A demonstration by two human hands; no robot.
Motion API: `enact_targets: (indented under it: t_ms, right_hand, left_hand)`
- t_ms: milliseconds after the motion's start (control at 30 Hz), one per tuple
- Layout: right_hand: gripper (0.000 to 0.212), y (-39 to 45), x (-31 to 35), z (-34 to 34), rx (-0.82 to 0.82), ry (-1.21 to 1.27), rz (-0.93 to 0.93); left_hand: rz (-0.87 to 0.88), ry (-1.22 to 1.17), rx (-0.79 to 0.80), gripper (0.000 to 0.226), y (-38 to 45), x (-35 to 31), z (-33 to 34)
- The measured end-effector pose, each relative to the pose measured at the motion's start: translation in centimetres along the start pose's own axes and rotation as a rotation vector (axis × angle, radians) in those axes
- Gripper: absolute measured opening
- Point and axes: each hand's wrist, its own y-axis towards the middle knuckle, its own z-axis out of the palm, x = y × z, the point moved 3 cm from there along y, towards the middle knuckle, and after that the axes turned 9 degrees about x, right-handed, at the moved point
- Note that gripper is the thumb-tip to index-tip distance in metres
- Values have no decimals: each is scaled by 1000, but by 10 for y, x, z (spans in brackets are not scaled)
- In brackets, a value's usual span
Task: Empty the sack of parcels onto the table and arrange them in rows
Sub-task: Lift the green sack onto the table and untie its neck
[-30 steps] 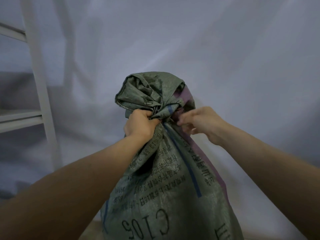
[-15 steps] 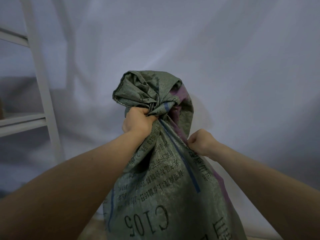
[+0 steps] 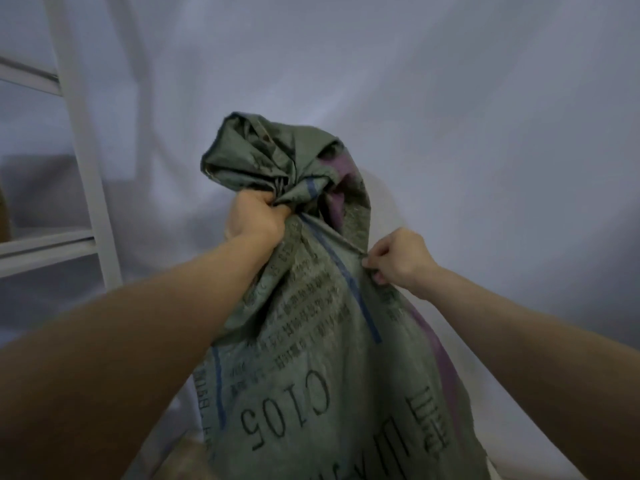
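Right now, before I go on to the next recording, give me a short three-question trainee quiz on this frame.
1. True or false: the left hand grips the bunched neck of the sack.
2. Where does the right hand hold? A) the sack's bottom B) a pinch of fabric on the sack's right side, lower than the neck C) the white frame
3. Fill in: the large code printed on the sack, upside down in this view, reads ____.

Key: 1 true; 2 B; 3 C105.
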Motion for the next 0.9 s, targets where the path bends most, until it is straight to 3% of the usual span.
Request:
enact_targets:
  t_ms: [133,300,467,667,833,900]
  right_hand:
    - [17,12,14,-2,-193,55,-111]
    - [19,20,-6,14,-60,-66,20]
    - [16,33,19,0,-353,22,-181]
    - [15,35,-11,9,-136,-55,-25]
    - [15,35,10,-11,-405,84,-190]
    - [15,32,2,-14,-379,78,-162]
  left_hand:
    - [23,-83,-140,11,12,-13,-13]
    - [-53,-108,43,11,6,31,6]
    - [18,-210,-90,5,27,-14,-19]
    - [-57,-184,35,20,1,24,5]
    - [78,-231,-78,10,19,-29,-13]
    - [87,-258,-52,14,14,-26,-5]
